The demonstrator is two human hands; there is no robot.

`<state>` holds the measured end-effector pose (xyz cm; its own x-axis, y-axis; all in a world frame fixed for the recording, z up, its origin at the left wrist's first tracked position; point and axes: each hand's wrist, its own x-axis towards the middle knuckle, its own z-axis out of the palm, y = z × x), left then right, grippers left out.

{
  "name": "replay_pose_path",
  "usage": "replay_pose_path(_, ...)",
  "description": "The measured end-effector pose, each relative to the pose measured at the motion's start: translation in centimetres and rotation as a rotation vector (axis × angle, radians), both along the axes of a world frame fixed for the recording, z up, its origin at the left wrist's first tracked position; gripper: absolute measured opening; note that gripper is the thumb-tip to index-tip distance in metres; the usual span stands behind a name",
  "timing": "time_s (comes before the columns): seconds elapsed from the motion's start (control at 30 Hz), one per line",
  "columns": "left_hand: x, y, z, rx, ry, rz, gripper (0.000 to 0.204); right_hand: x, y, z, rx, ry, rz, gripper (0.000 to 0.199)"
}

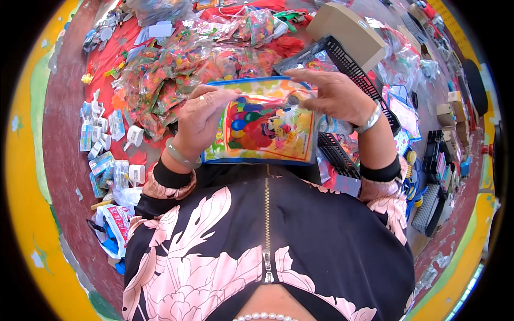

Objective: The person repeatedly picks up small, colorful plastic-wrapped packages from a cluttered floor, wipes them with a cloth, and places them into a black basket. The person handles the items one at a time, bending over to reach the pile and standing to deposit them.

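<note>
In front of my body is a printed plastic bag (251, 128) with blue edging and a picture of balloons and cartoon figures. My left hand (201, 112) is closed at the bag's upper left, fingers bent over its top edge. Over the upper right corner, my right hand (337, 96) has its fingers stretched out, with the thumb apart and lying near the printed front. Whether the right fingers touch the bag cannot be made out. A pale bangle circles each wrist.
A heap of clear bags with colourful contents (160, 80) covers the red cloth ahead. A cardboard box (345, 32) and a black plastic crate (353, 69) stand at the far right. White bottles and small packs (104, 139) lie left. A grey basket (426, 209) is at the right.
</note>
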<state>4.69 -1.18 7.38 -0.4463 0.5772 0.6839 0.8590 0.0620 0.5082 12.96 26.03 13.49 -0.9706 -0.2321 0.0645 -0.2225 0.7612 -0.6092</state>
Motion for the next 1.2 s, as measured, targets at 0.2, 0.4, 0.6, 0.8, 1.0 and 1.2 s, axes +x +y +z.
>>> replay_pose_path(0.2,1.3,0.4,2.4,0.011,0.055,-0.059,0.026,-0.6,-0.5,-0.6,0.211,-0.227,0.177,0.018)
replay_pose_path(0.4,3.3,0.0,3.0,0.04,-0.236,0.072,0.015,2.9,0.8,-0.8,0.233,-0.029,-0.233,0.015)
replay_pose_path(0.6,4.5,0.2,4.9,0.033,-0.103,-0.221,0.018,9.2,2.3,-0.2,-0.134,-0.12,-0.284,0.009)
replay_pose_path(0.8,4.3,1.6,5.0,0.059,-0.158,-0.275,0.014,13.7,2.5,-3.7,-0.45,0.195,-0.474,0.013)
replay_pose_path(1.0,2.7,5.9,4.5,-0.097,-0.225,-0.109,0.017,16.7,4.4,-0.9,-0.467,0.188,-0.654,0.013)
replay_pose_path(1.2,0.2,9.9,0.5,0.076,-0.688,-0.236,0.022,16.5,11.0,3.6,-0.176,0.09,-0.971,0.019)
